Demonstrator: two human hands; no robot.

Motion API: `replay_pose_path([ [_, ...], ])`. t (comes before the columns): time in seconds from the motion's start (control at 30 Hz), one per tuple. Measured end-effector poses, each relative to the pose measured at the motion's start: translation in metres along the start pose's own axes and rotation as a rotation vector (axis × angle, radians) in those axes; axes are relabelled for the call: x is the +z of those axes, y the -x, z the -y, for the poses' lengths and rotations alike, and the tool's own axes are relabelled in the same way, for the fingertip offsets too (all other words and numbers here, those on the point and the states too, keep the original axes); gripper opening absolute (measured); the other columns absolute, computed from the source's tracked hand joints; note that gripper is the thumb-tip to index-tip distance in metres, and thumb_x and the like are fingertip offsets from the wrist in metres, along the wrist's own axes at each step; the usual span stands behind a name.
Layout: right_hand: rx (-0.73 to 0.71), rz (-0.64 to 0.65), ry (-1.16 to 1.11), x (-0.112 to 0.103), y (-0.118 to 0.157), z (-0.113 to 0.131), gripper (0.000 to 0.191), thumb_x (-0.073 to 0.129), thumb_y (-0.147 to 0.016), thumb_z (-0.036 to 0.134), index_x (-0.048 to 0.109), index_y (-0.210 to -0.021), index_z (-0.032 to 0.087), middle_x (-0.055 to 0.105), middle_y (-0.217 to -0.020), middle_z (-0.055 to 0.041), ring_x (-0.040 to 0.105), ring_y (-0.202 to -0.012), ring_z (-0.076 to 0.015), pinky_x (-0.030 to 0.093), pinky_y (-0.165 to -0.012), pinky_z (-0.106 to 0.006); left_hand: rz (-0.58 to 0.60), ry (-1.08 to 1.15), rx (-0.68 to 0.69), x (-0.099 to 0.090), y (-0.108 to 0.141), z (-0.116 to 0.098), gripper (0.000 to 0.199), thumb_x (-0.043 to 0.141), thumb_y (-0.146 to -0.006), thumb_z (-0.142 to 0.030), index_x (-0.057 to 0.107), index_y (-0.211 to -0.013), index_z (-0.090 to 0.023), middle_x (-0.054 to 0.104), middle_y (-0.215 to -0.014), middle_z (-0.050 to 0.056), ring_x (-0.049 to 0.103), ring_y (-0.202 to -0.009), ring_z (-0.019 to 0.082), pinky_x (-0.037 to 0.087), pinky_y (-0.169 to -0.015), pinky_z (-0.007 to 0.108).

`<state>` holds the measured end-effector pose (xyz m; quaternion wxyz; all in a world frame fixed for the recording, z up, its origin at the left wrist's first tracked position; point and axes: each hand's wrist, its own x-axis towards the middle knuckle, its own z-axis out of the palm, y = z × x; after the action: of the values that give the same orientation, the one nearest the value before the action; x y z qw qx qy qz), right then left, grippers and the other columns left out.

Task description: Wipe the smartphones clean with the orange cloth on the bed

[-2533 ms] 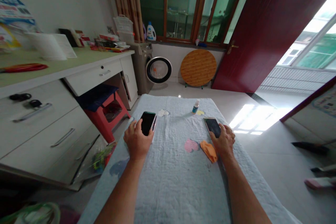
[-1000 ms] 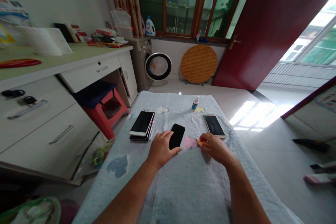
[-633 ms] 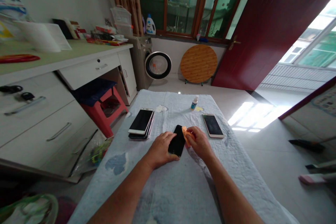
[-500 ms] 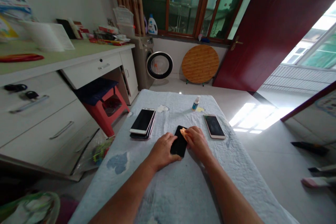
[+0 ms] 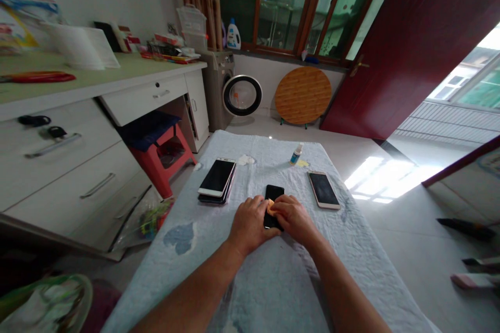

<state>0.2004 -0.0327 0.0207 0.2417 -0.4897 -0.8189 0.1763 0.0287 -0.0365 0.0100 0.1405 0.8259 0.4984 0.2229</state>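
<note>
A black phone (image 5: 275, 193) lies on the cloth-covered table (image 5: 273, 281), screen up. My left hand (image 5: 249, 222) grips its left side and lower edge, with the thumb along the bottom. Pinched in my right hand (image 5: 294, 217) is a small orange cloth (image 5: 270, 207), pressed on the middle of the screen. To the left, a white phone (image 5: 217, 177) rests on top of a darker one. On the right lies another white-framed phone (image 5: 324, 190). Behind it stands a small spray bottle (image 5: 296, 154) with a blue label.
Left of the table are a red stool (image 5: 164, 156) and a white drawer desk (image 5: 97, 166). Beyond the table's far edge stand a washing machine (image 5: 219, 88) with its door open and a round wooden board (image 5: 303, 95). A basket (image 5: 84, 302) sits at bottom left.
My right hand has moved the orange cloth down from the upper part of the phone to the middle of its screen. The whole view has shifted slightly.
</note>
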Motion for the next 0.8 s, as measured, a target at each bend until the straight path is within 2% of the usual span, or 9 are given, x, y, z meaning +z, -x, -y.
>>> replay_pose_path([
  [0.1, -0.045, 0.090, -0.078, -0.007, 0.003, 0.007, 0.023, 0.055, -0.079, 0.007, 0.072, -0.085, 0.022, 0.063, -0.094, -0.0027, 0.057, -0.088, -0.0166, 0.043, -0.082, -0.030, -0.011, -0.014, -0.010, 0.000, 0.000, -0.001, 0.047, 0.074, -0.069, -0.051, 0.061, -0.102, -0.021, 0.062, -0.103, 0.007, 0.056, -0.097, 0.029, 0.044, -0.084, 0.039],
  [0.23, -0.047, 0.133, -0.117, -0.009, 0.004, 0.008, 0.022, 0.057, -0.077, 0.007, 0.072, -0.083, 0.022, 0.062, -0.089, -0.0019, 0.057, -0.086, -0.0158, 0.043, -0.080, -0.029, -0.021, -0.042, -0.007, 0.001, 0.000, -0.001, 0.044, 0.072, -0.072, -0.045, 0.061, -0.105, -0.020, 0.062, -0.105, 0.009, 0.056, -0.099, 0.029, 0.044, -0.086, 0.040],
  [0.3, -0.011, 0.103, -0.080, -0.007, 0.003, 0.004, 0.021, 0.057, -0.078, 0.007, 0.071, -0.083, 0.022, 0.062, -0.089, -0.0022, 0.056, -0.087, -0.0166, 0.042, -0.081, -0.030, -0.021, -0.048, -0.005, 0.001, 0.000, -0.001, 0.045, 0.070, -0.075, -0.048, 0.060, -0.108, -0.019, 0.062, -0.106, 0.009, 0.056, -0.100, 0.029, 0.044, -0.087, 0.040],
  [0.4, 0.055, -0.012, -0.009, 0.000, 0.000, -0.006, 0.020, 0.054, -0.083, 0.012, 0.071, -0.088, 0.021, 0.061, -0.089, -0.0037, 0.054, -0.087, -0.0179, 0.042, -0.082, -0.032, -0.005, -0.055, 0.016, 0.001, 0.000, -0.001, 0.053, 0.068, -0.077, -0.053, 0.058, -0.116, -0.019, 0.062, -0.111, 0.011, 0.055, -0.103, 0.030, 0.044, -0.088, 0.042],
  [0.63, 0.178, -0.286, 0.110, 0.013, -0.007, -0.026, 0.021, 0.050, -0.091, 0.025, 0.070, -0.096, 0.025, 0.062, -0.091, -0.0059, 0.052, -0.088, -0.0211, 0.042, -0.082, -0.036, 0.004, -0.068, 0.025, 0.002, 0.001, 0.000, 0.053, 0.067, -0.081, -0.047, 0.055, -0.124, -0.019, 0.059, -0.123, 0.013, 0.053, -0.111, 0.032, 0.043, -0.092, 0.045],
  [0.7, 0.194, -0.299, 0.105, 0.013, -0.008, -0.026, 0.021, 0.049, -0.091, 0.024, 0.069, -0.096, 0.025, 0.062, -0.093, -0.0057, 0.053, -0.089, -0.0210, 0.042, -0.083, -0.036, 0.008, -0.062, 0.026, 0.002, 0.000, 0.001, 0.055, 0.067, -0.081, -0.047, 0.054, -0.126, -0.019, 0.058, -0.127, 0.013, 0.053, -0.112, 0.033, 0.043, -0.092, 0.045],
  [0.8, 0.187, -0.215, 0.063, 0.010, -0.006, -0.022, 0.022, 0.049, -0.089, 0.016, 0.069, -0.095, 0.023, 0.060, -0.093, -0.0053, 0.054, -0.088, -0.0192, 0.043, -0.082, -0.033, 0.017, -0.051, 0.026, 0.002, 0.000, 0.003, 0.056, 0.068, -0.081, -0.047, 0.053, -0.128, -0.020, 0.058, -0.130, 0.012, 0.053, -0.113, 0.032, 0.044, -0.093, 0.044],
])
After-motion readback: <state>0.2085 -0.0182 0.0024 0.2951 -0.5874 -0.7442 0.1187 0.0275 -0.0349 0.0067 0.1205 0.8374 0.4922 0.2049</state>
